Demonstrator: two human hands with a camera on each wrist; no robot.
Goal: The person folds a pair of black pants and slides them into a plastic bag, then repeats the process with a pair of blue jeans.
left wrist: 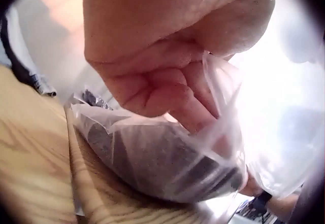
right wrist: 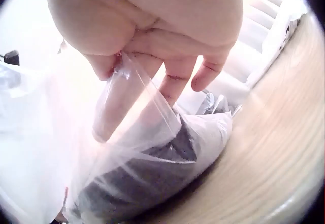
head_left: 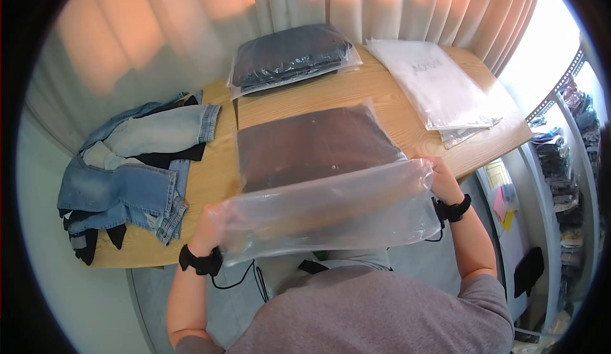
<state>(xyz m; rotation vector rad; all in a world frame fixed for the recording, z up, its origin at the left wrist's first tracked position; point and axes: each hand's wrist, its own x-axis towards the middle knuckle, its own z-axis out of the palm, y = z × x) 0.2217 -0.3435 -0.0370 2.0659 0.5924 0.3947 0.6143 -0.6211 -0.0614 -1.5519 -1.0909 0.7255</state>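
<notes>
A clear plastic bag (head_left: 331,209) lies on the wooden table (head_left: 407,131) with a dark folded garment (head_left: 312,143) inside it. Its open end is lifted off the table toward me. My left hand (head_left: 202,230) grips the bag's left corner; in the left wrist view its fingers (left wrist: 167,89) are curled tight round the plastic (left wrist: 223,82) above the dark garment (left wrist: 162,163). At the right corner, my right hand (head_left: 442,179) pinches the film (right wrist: 134,107) between thumb and fingers (right wrist: 175,74), with the garment (right wrist: 147,178) below.
A heap of blue jeans (head_left: 133,169) covers the table's left end. A second bagged dark garment (head_left: 289,58) lies at the back by the curtain (head_left: 191,17). Flat empty bags (head_left: 436,80) are stacked at the right. A shelf of clothes (head_left: 566,163) stands beyond the table's right edge.
</notes>
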